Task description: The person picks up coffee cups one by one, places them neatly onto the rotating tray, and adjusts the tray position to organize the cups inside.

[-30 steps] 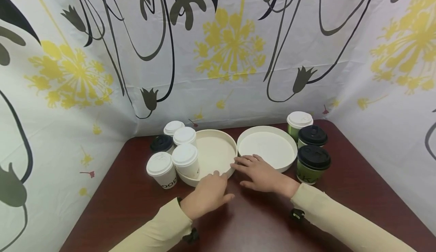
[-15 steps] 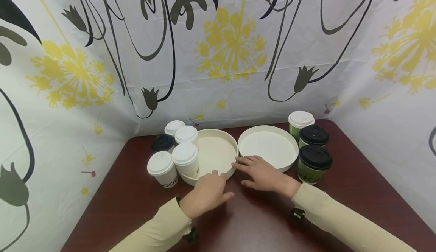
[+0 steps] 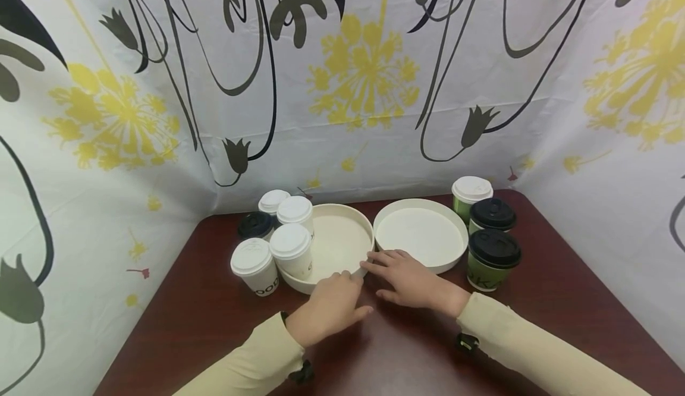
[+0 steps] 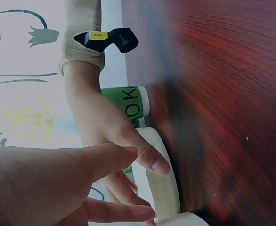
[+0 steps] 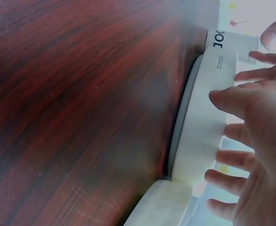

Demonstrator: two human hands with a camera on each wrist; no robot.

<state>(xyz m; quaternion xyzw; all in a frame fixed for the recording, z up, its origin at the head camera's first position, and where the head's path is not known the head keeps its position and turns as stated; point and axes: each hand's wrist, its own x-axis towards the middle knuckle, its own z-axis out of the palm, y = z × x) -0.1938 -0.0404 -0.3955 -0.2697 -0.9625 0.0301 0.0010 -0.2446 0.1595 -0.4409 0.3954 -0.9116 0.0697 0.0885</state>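
Note:
Two shallow round trays stand side by side: a cream tray point(image 3: 342, 242) on the left and a white tray point(image 3: 420, 235) on the right. My left hand point(image 3: 329, 310) is at the cream tray's front rim, fingers reaching over it and thumb held out sideways. Close to where the trays meet, my right hand point(image 3: 409, 280) has its spread fingertips at the cream tray's right front rim. Its fingers point(image 5: 232, 160) lie along the pale wall in the right wrist view. Inside the cream tray's left side are a front white-lidded cup point(image 3: 291, 250) and a back white-lidded cup point(image 3: 295, 210).
Left of the cream tray are a white-lidded cup point(image 3: 255, 267), a black-lidded cup point(image 3: 255, 225) and a smaller-looking white-lidded cup point(image 3: 273, 200). Beside the white tray are a green white-lidded cup point(image 3: 471, 194) and two black-lidded cups point(image 3: 493, 256). Patterned cloth point(image 3: 364, 164) surrounds the dark red table point(image 3: 187, 324).
The back white-lidded cup in the cream tray has shifted slightly right. My left hand has edged right and my right hand a little toward me. The trays look almost unmoved.

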